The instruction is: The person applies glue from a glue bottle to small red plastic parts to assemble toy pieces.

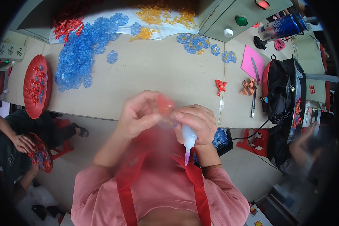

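My left hand (141, 113) pinches a small red plastic figure (165, 105) in front of my chest, just off the table's near edge. A see-through bluish piece (167, 123) shows under the figure; the area is hazy, so its shape is hard to read. My right hand (199, 122) is closed round a white squeeze bottle (189, 132), whose thin purple nozzle (187, 158) points down toward my apron. The thumb and fingertips of that hand reach the right side of the red and bluish pieces. Further right, another red figure (220, 87) lies on the table.
A large heap of blue translucent pieces (77, 56) covers the table's left, beside red (67, 28) and yellow (145, 34) piles. A red tray (28, 96) stands far left. Tweezers (253, 103), a pink sheet (250, 62) and a black bag (280, 90) lie right. People sit both sides.
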Demonstrator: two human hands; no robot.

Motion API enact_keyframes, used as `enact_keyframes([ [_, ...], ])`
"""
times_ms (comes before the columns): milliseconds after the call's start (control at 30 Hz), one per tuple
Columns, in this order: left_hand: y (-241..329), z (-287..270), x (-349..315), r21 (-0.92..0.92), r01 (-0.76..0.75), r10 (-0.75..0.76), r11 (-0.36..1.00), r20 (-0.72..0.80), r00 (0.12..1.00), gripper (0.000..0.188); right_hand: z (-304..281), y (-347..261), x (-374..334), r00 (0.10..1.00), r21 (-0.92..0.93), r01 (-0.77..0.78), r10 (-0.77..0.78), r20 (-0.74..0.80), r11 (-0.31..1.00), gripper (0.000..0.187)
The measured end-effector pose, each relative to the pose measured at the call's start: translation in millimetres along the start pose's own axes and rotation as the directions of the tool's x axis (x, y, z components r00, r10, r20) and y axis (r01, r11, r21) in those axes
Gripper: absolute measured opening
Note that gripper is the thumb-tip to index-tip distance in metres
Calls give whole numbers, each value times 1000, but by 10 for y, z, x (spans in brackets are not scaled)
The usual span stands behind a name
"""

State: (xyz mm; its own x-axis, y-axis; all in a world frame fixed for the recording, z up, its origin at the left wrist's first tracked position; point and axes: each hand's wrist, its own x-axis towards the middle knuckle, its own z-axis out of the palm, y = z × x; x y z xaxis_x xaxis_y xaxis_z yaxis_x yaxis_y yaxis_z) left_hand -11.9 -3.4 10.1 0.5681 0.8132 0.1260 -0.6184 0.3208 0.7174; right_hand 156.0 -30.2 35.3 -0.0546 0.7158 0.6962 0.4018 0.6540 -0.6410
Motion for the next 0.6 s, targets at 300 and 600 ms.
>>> enact_keyframes([
  [300,54,122,-46,125,64,-39,990,-190,981,36,38,122,-68,993,-31,116,-115,35,993,18],
  [600,203,-61,-51,121,-91,123,988,-292,948,32,302,105,-94,998,-71,60,-58,35,996,46],
])
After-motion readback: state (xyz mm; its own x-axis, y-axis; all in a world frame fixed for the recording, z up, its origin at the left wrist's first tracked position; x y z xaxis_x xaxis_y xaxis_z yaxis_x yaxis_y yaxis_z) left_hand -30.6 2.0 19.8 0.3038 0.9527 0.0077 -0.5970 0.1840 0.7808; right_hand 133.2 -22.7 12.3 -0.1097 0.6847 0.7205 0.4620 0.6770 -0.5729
